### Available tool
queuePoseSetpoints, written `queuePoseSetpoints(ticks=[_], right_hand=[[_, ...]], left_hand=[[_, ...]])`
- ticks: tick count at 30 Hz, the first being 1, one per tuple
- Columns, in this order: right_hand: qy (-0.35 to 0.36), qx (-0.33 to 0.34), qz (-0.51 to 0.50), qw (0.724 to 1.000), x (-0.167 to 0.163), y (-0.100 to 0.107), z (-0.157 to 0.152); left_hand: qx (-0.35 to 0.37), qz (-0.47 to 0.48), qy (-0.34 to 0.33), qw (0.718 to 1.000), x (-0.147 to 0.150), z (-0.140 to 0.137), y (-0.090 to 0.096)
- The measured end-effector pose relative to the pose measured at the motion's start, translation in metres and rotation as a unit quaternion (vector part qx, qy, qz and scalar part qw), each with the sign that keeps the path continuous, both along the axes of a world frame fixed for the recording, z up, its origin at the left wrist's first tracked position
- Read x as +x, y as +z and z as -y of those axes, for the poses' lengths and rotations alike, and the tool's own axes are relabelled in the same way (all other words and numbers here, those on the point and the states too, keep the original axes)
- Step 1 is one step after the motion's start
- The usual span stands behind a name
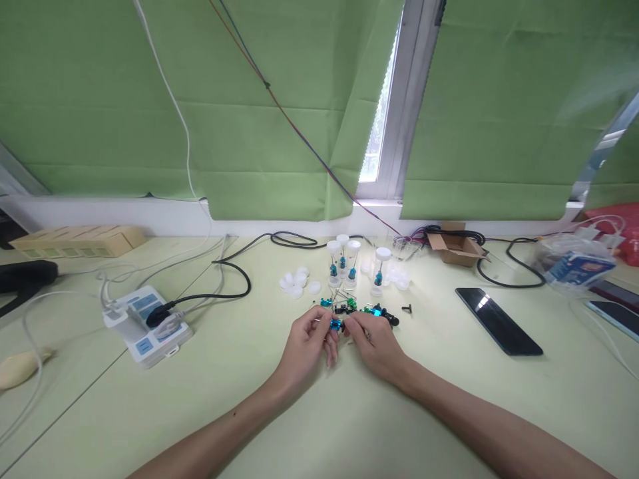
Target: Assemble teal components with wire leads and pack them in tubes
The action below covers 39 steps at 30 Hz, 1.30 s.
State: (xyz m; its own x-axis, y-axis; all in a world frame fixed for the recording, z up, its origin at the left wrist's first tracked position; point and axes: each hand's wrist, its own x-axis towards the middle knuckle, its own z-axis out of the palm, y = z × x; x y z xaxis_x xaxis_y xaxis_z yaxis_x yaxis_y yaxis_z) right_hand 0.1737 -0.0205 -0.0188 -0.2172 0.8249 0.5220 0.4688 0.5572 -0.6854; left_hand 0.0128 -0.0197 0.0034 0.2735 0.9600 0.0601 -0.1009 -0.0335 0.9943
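Between thumb and fingers, my left hand pinches a small shiny blue part with a thin metal rod showing beside it. My right hand is closed at the part's right side, its fingertips on a small dark piece too small to name. Just beyond both hands lies a pile of small black, green and blue parts, partly hidden by my right hand. Another blue part sits at the pile's left. A small black T-shaped piece lies to the right.
Behind the pile stand several clear vials with white caps, blue parts inside. Loose white caps lie to their left. A power strip with plugs is at left, a phone at right. An open cardboard box and cables stand behind.
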Motion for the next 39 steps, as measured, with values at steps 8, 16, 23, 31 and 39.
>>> queuePoseSetpoints(ticks=[8, 16, 23, 31, 39], right_hand=[[0.017, 0.015, -0.034, 0.999, -0.0017, 0.0002, 0.0039], [0.026, 0.0, -0.032, 0.999, -0.0013, -0.0009, 0.0022], [0.006, -0.005, 0.002, 1.0, -0.0022, -0.001, 0.0003], [0.024, -0.01, -0.04, 0.999, -0.0028, 0.0015, 0.0042], [0.033, -0.009, -0.031, 0.999, -0.0023, -0.0026, 0.0048]], left_hand=[[0.025, -0.008, 0.007, 1.0, -0.0028, -0.0016, -0.0031], [0.017, 0.003, 0.004, 1.0, -0.0011, -0.0008, -0.0027], [0.019, -0.01, -0.004, 1.0, -0.0001, 0.0016, -0.0033], [0.04, -0.023, 0.005, 0.999, -0.0007, 0.0009, -0.004], [0.037, -0.023, 0.003, 0.999, -0.0021, 0.0001, -0.005]])
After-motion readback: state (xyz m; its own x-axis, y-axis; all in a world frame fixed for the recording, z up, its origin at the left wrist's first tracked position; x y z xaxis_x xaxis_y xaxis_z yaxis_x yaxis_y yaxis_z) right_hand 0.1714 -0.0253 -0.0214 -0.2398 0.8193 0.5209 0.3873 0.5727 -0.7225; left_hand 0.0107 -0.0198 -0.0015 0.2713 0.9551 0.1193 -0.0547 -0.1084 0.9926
